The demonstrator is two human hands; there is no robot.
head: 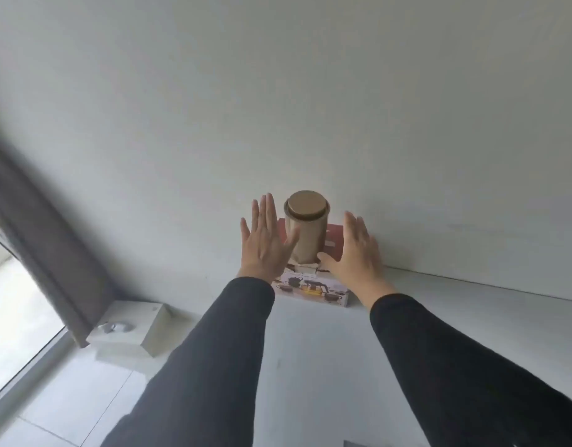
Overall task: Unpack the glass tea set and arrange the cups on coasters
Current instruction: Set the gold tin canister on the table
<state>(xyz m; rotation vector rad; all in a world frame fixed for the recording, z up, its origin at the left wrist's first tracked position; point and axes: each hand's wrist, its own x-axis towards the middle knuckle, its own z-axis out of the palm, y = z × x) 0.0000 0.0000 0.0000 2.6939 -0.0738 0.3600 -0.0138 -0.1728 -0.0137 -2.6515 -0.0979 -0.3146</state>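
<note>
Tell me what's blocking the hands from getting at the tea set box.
A tan canister stands on top of the box, between the open left hand and right hand. A red box lies behind it.

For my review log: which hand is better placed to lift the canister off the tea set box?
Left hand: its thumb already lies against the canister; the right hand sits lower, beside its base.
</note>
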